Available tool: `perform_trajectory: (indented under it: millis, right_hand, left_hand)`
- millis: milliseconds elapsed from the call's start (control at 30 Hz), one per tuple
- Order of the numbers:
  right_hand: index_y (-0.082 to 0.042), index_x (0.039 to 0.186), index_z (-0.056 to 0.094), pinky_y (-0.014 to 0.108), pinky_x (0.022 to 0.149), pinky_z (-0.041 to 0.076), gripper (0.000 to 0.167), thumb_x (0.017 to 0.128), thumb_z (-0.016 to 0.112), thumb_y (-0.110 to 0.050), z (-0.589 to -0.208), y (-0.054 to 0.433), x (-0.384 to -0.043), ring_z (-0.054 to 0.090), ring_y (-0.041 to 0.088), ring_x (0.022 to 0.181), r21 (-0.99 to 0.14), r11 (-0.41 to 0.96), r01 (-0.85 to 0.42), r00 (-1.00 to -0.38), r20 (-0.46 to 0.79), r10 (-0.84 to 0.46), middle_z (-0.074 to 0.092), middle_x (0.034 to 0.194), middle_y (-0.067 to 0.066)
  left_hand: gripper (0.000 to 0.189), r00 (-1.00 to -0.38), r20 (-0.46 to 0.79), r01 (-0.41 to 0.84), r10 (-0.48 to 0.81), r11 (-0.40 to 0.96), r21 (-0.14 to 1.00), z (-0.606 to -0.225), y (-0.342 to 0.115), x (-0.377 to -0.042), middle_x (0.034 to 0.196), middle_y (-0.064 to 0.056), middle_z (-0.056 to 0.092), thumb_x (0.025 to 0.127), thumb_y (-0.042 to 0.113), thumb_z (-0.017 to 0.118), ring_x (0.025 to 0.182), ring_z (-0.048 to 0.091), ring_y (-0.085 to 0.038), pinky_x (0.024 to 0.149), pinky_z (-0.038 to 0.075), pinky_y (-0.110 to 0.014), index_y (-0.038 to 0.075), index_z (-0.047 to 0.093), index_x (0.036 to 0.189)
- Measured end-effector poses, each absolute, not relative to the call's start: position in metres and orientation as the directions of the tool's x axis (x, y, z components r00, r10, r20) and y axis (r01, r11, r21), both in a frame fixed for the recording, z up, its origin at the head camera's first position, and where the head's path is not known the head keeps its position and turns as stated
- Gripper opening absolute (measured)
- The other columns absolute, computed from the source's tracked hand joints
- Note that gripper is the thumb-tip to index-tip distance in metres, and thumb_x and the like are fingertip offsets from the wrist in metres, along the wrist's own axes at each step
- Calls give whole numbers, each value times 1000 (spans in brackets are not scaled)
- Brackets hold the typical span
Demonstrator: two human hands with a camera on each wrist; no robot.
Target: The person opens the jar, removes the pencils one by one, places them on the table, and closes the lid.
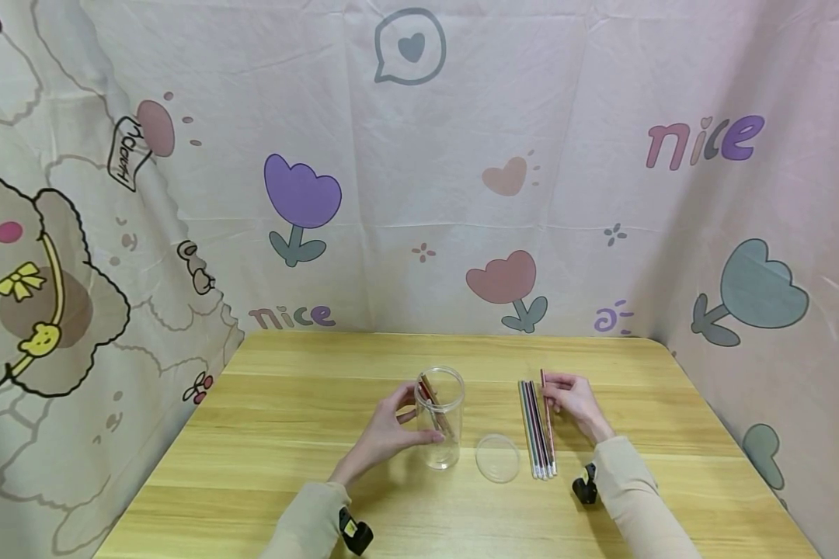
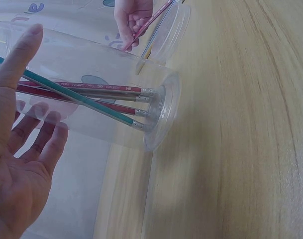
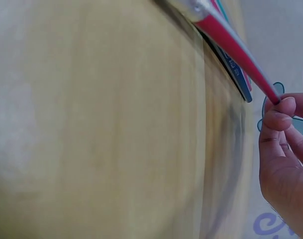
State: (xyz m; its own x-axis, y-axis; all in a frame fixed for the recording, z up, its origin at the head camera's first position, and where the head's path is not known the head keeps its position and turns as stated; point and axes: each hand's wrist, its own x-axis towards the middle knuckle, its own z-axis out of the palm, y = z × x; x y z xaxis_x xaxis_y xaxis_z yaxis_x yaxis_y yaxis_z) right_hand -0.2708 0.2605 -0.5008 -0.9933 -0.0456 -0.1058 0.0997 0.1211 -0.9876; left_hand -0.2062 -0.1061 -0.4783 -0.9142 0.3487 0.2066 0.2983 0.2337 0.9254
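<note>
A clear plastic jar (image 1: 442, 454) stands upright on the table, and my left hand (image 1: 386, 429) holds it with thumb and fingers around its side. Several pencils (image 2: 86, 97), red, brown and green, lean inside it with their metal-tipped ends at the bottom. My right hand (image 1: 575, 400) pinches one red pencil (image 3: 236, 50) between thumb and fingertips near its far end. That pencil runs along the right side of a row of pencils (image 1: 534, 427) lying side by side, with their metal-tipped ends toward me.
Between the jar and the pencil row lies a round clear lid (image 1: 498, 458). The wooden table (image 1: 287, 404) meets a printed cloth backdrop (image 1: 391, 194) at its far edge. Each wrist carries a small black camera (image 1: 355, 532).
</note>
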Motion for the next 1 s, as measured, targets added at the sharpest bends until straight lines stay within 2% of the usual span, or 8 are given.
perform_trajectory:
  millis: [200,400,600,1000]
  right_hand:
    - [22,136,43,14,52,49,48,94,61,4,-503,261,-272,56,2,60,-986,127,108,-992,-114,-44,72,85,-5]
    - [22,134,44,14,52,48,47,94,61,5,-505,261,-271,55,2,60,-985,132,107,-993,-114,-43,72,85,-4]
    - [23,132,45,14,52,49,45,94,60,6,-507,261,-271,55,2,60,-984,141,111,-992,-118,-45,71,84,-3]
    - [22,132,47,14,53,49,46,92,62,5,-510,260,-270,56,3,61,-976,192,106,-992,-116,-41,70,86,-1]
  left_hand:
    - [75,-914,208,300,347,238,924,-478,-106,-206,131,-9,62,73,20,91,127,58,-30,110,53,-42,8,53,136]
    - [74,-913,214,307,348,239,921,-478,-105,-206,132,-10,62,73,20,91,128,58,-31,110,53,-43,9,54,136]
    - [78,-913,218,312,346,244,918,-479,-105,-207,131,-10,63,72,21,92,126,59,-32,109,53,-43,4,52,137]
    - [80,-911,217,312,350,245,918,-478,-106,-206,132,-8,62,71,25,92,127,58,-31,108,54,-40,6,52,138]
